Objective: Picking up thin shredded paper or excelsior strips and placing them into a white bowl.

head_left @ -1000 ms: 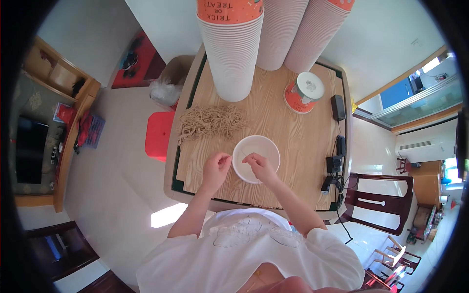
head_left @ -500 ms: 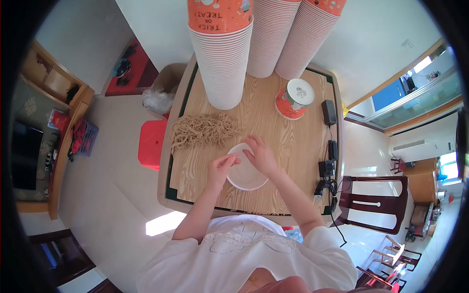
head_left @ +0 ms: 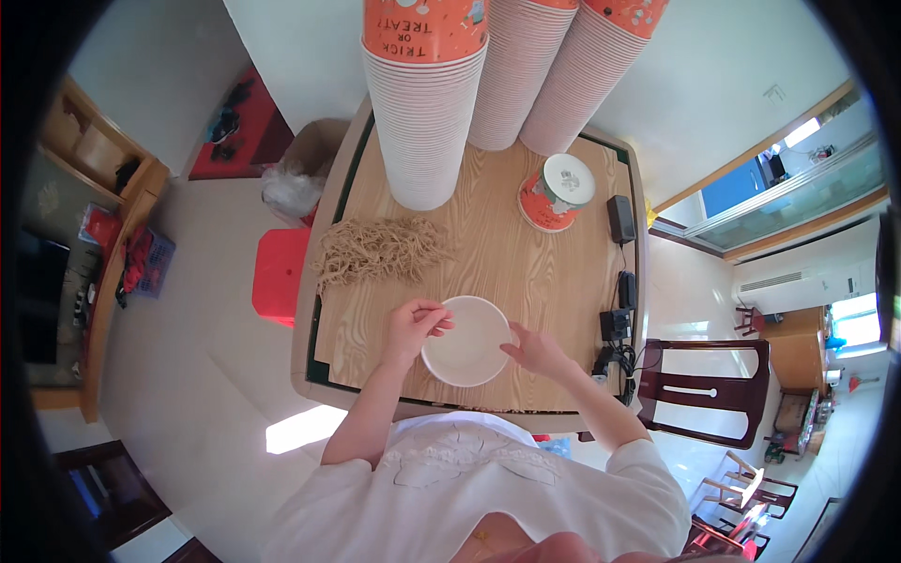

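Observation:
In front of me a round white paper tub (head_left: 466, 342) stands on the wood-grain table, its mouth facing up. My left hand (head_left: 416, 330) is at its upper left rim, fingers pinched together; whatever is between the fingertips is too small to make out. On the opposite side, my right hand (head_left: 540, 354) grips the tub's right edge with thumb and fingers. A loose heap of tan paper shreds or twine (head_left: 383, 251) lies beyond my left hand, apart from it.
Tall stacks of nested paper tubs (head_left: 422, 131) with orange prints rise at the back. Right of them sits a short orange tub with a white-topped piece (head_left: 569, 180). Black adapters and cables (head_left: 615, 326) line the table's right edge. A red stool (head_left: 280, 277) and dark chair (head_left: 704, 389) flank it.
The tub has shifted slightly nearer to me. My right hand has moved from its far rim to its right side, and my left hand has drawn back a little left.

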The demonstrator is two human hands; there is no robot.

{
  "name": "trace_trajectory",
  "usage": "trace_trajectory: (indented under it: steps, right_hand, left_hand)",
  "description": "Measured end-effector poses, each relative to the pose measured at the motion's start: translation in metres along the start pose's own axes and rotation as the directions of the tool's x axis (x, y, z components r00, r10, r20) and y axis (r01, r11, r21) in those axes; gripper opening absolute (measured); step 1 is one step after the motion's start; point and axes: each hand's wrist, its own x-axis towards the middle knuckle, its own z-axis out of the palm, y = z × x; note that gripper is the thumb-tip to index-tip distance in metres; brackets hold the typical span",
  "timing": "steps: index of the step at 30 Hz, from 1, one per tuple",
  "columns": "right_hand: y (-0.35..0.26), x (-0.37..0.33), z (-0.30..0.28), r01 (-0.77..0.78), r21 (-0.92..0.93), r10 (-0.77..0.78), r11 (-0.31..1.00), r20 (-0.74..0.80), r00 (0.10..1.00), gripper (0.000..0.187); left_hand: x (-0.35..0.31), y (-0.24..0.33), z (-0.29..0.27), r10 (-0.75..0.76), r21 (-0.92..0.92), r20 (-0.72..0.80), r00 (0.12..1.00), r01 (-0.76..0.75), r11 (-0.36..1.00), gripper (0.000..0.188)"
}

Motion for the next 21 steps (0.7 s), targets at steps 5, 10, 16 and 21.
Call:
trace_trajectory:
  steps: [5, 10, 16, 21]
  right_hand:
    - [-0.024, 0.007, -0.007, 0.090, 0.139, -0.075, 0.986, -0.116, 0.990, 0.047]
    - [-0.028, 0.029, 0.023, 0.129, 0.112, -0.085, 0.985, -0.331, 0.940, 0.032]
    - [-0.019, 0.033, 0.022, 0.001, 0.270, 0.081, 0.963, -0.291, 0.953, 0.033]
    - [-0.017, 0.030, 0.018, -0.002, 0.356, 0.105, 0.934, -0.270, 0.957, 0.033]
  left_hand:
    - [0.005, -0.026, 0.017, -0.034, 0.146, 0.087, 0.996, 0.021, 0.989, 0.007]
    - [0.004, -0.045, 0.011, 0.025, 0.321, 0.086, 0.996, -0.052, 0.946, 0.009]
    - [-0.013, 0.021, -0.042, 0.397, 0.500, -0.346, 0.850, -0.192, 0.845, 0.009]
    - [-0.037, 0.091, -0.048, 0.555, 0.512, -0.353, 0.753, -0.342, 0.788, 0.004]
